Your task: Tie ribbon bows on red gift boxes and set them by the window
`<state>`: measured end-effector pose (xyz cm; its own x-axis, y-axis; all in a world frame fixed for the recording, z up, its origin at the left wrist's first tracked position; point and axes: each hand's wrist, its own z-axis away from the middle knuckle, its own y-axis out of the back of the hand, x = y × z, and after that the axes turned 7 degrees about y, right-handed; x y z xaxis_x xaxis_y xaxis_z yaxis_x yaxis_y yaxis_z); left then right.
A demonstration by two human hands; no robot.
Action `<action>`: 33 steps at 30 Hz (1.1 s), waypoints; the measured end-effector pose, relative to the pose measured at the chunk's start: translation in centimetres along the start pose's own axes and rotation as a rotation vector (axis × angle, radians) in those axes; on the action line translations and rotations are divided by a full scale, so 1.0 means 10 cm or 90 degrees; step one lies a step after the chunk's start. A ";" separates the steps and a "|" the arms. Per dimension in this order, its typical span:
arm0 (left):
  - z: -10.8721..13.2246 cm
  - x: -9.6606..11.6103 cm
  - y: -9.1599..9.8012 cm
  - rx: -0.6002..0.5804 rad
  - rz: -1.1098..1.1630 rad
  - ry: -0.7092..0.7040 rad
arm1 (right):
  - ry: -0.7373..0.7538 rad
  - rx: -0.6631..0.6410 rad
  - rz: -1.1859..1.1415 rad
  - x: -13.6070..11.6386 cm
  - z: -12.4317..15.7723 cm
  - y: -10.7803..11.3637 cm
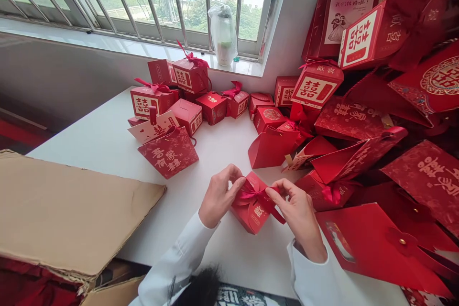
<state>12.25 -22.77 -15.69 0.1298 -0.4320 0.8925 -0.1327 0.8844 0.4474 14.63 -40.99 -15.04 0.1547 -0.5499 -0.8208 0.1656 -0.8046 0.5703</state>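
A small red gift box (255, 217) with gold characters sits on the white table (229, 153) in front of me. Across its top runs a red ribbon (253, 194), gathered into a bow at the middle. My left hand (220, 193) pinches the bow's left side between thumb and fingers. On the other side, my right hand (297, 210) pinches the right part of the same ribbon, and one ribbon tail hangs down over the box's right side. Both hands are closed, with the box between them.
Several red boxes (188, 75) stand at the back left, beside a tilted red bag (168, 153). A heap of red boxes and bags (362, 119) fills the right side. An open cardboard carton (71, 205) is at the left edge. A plastic-wrapped bottle (224, 36) stands on the windowsill.
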 end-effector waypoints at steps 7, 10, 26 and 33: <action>0.00 0.02 -0.11 0.030 0.016 0.028 | -0.011 0.006 0.043 -0.02 0.01 -0.02; 0.00 0.01 -0.16 0.050 0.053 0.064 | -0.028 0.012 0.062 -0.03 0.01 -0.03; -0.03 -0.12 -0.26 0.046 0.249 0.106 | -0.042 0.040 0.071 -0.07 0.04 -0.05; 0.00 -0.09 -0.23 0.071 0.139 0.057 | -0.040 0.034 0.042 -0.02 0.05 -0.06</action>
<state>12.39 -24.39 -17.50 0.1715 -0.2117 0.9622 -0.2743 0.9278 0.2530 14.06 -40.52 -15.18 0.1017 -0.6136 -0.7830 0.1048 -0.7761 0.6218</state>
